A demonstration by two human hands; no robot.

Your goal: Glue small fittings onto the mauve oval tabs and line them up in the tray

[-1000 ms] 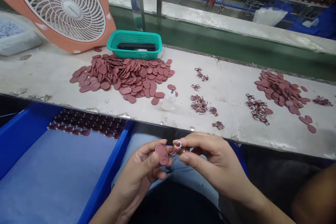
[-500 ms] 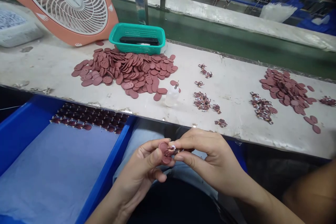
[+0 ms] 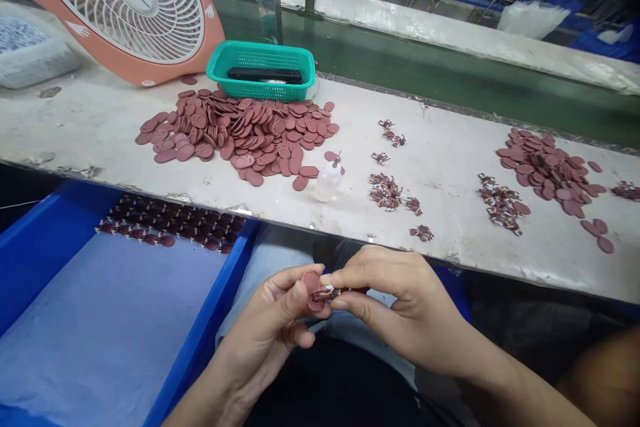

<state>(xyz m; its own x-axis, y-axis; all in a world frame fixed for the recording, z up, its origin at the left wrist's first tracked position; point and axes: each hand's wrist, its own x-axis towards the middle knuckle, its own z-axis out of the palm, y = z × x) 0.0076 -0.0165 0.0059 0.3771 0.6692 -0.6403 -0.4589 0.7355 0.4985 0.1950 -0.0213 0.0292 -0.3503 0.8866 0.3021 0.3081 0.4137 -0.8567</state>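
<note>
Disc (image 3: pixel 311 280) pinched in left hand (image 3: pixel 267 320), lower centre, runs lengthwise up-frame, its right side meeting strappy piece (image 3: pixel 325 293) pinched in right hand (image 3: pixel 407 300).

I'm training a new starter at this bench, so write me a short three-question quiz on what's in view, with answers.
1. Multiple choice: what does the left hand hold?
A) a teal basket
B) a reddish-brown oval disc
C) a clear bottle

2. True or false: the long black item lies inside the teal basket.

3. Fill in the blank: the small clear bottle stands ____ the larger heap of discs and the nearest cluster of small strappy pieces.

Key: 1. B; 2. True; 3. between
</note>
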